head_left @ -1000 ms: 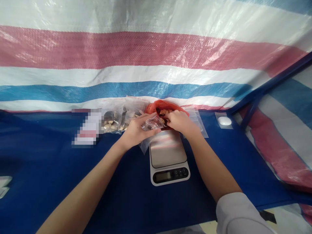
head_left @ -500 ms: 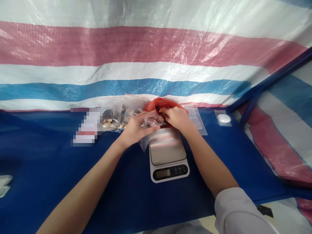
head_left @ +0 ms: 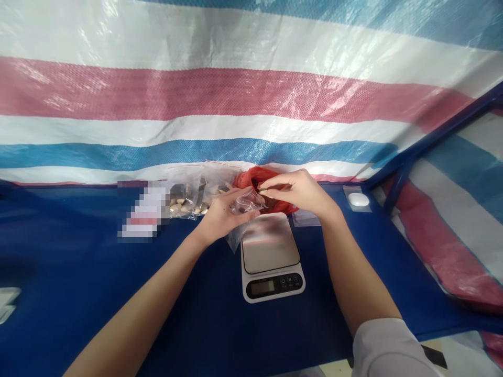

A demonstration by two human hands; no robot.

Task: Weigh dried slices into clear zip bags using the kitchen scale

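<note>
My left hand [head_left: 223, 213] grips a clear plastic zip bag [head_left: 248, 203], its mouth spread open between thumb and fingers. The lower corner of that bag hangs just left of the kitchen scale [head_left: 270, 243]. Over the red plastic bag [head_left: 251, 175], my right hand [head_left: 301, 192] pinches a small pale piece, too small to name, close to the clear bag's mouth. Dark brown pieces show inside the red bag, partly hidden by my hands. The scale has a shiny metal plate and a dark display panel; nothing lies on the plate.
Filled clear bags [head_left: 184, 196] of pale and dark dried pieces stand left of my left hand. A blurred-out white item [head_left: 147, 209] lies further left. At the right are a flat clear bag [head_left: 306, 218] and a white oval object [head_left: 358, 199]. Striped sheeting [head_left: 196, 91] backs the blue table [head_left: 188, 314].
My right hand has drawn up and out of the red bag, now pinching a small piece. The left hand keeps holding the clear bag. The whole view has shifted slightly.
</note>
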